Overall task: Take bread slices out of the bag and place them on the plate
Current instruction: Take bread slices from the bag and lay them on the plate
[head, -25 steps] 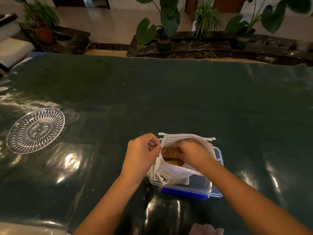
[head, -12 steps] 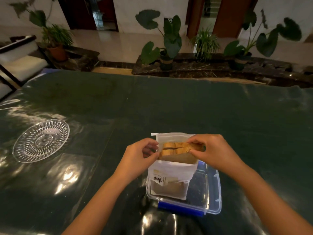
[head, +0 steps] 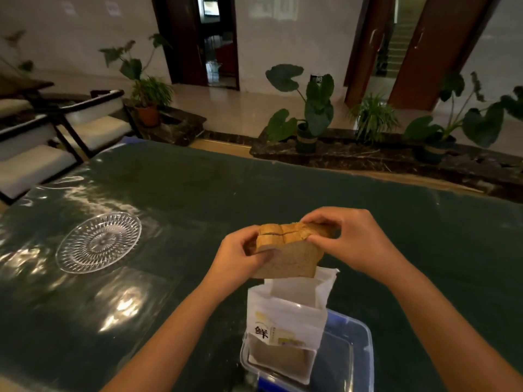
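Note:
A small stack of brown bread slices (head: 287,254) hangs in the air above the bag, held from both sides. My left hand (head: 240,260) grips its left edge and my right hand (head: 349,240) pinches its top right corner. Below them the white bread bag (head: 285,321) stands upright with its mouth open inside a clear plastic box (head: 355,360) with a blue edge. More bread shows through the bag's lower window. The empty cut-glass plate (head: 98,242) lies on the table to the left, well apart from both hands.
The table (head: 198,193) has a dark green glossy cover. Chairs with white cushions (head: 34,162) stand past its left edge. Potted plants (head: 311,114) on a dark ledge line the far side.
The bread slices have come fully out of the bag and risen above it. My left hand let go of the bag and now holds the bread. The view tilted up.

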Available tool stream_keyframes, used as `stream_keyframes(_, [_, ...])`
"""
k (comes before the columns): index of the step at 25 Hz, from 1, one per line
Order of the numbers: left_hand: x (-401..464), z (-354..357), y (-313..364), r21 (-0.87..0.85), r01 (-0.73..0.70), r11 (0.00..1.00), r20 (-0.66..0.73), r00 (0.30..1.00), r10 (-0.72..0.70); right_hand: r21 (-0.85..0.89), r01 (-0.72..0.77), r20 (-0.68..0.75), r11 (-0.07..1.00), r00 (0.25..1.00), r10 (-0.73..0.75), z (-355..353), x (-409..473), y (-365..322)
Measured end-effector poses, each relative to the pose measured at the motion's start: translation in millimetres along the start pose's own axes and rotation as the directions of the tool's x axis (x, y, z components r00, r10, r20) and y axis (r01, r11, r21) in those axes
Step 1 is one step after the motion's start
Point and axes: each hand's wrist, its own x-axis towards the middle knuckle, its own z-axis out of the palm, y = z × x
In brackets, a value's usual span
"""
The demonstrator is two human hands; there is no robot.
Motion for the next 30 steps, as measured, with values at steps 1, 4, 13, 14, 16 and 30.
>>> stream_keyframes(1, [1.7,-4.6,2.6,-0.008,-0.006,1.000,-0.023,1.000,0.006,0.042,0.003,-0.024,0.999,1.000,-0.002,1.1,3.7,-2.8])
stream_keyframes(4, [-1.9,-26.9,8.5,-0.046,-0.007,0.999,-0.110,0.994,0.002,0.280,-0.037,-0.056,0.959,0.997,0.054,14.8,16.2,-10.3])
stream_keyframes(13, [-54.0,-150.6,-16.5,-0.218,0.064,0.974,-0.267,0.956,-0.122,0.600,-0.133,0.022,0.789,0.988,0.151,135.6,47.4,-78.1])
stream_keyframes(14, [-64.4,-173.3,-24.3,-0.230,0.082,0.970,-0.273,0.951,-0.145,0.610,-0.134,0.023,0.781,0.988,0.152,156.6,51.6,-93.4])
stream_keyframes(16, [-85.8,-220.7,-40.0,-0.289,0.116,0.950,-0.270,0.943,-0.197,0.657,-0.179,0.044,0.732,0.979,0.200,200.4,60.1,-124.7])
stream_keyframes(30, [-122.8,-418.5,-128.1,-0.253,0.424,0.869,-0.192,0.859,-0.475,0.750,-0.411,0.189,0.519,0.884,0.427,384.7,142.8,-211.4])
